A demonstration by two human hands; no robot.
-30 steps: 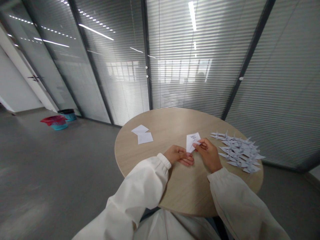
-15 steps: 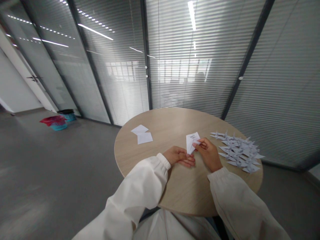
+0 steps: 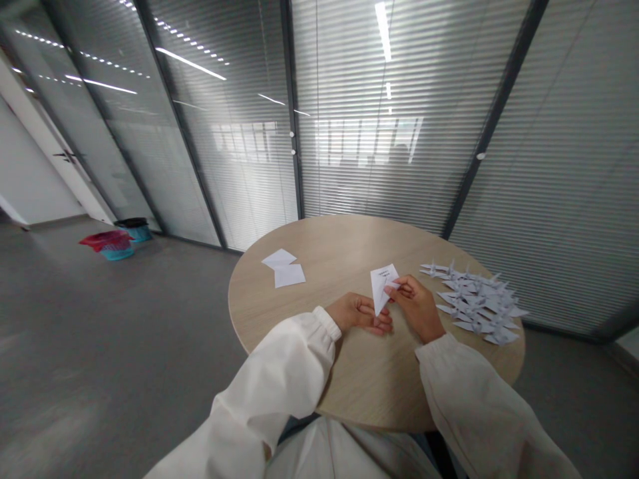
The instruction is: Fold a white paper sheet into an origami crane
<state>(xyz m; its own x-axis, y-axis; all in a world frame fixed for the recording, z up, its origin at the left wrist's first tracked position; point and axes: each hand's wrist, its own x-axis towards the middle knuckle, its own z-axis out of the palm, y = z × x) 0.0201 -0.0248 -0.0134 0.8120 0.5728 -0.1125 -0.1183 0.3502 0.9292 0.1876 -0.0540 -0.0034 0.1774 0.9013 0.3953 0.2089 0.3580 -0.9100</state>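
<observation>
A white folded sheet of paper (image 3: 380, 285), kite-shaped with dark print near its top, is held up over the table with its narrow tip pointing down. My right hand (image 3: 419, 310) pinches its right edge between thumb and fingers. Around the lower tip, my left hand (image 3: 360, 313) has its thumb and bent fingers closed, the fingers partly behind the paper. To the right lies a group of folded paper cranes (image 3: 482, 303).
Two white paper squares (image 3: 289, 275) overlap on the left of the round wooden table (image 3: 344, 233). A glass partition with blinds (image 3: 374, 179) stands just behind it. Two bins, one with a red liner (image 3: 112, 243), sit on the floor at left.
The folded paper has shifted slightly left, and its lower tip shows more. My left fingers have moved a little to the right and curled. My right hand keeps its pinch.
</observation>
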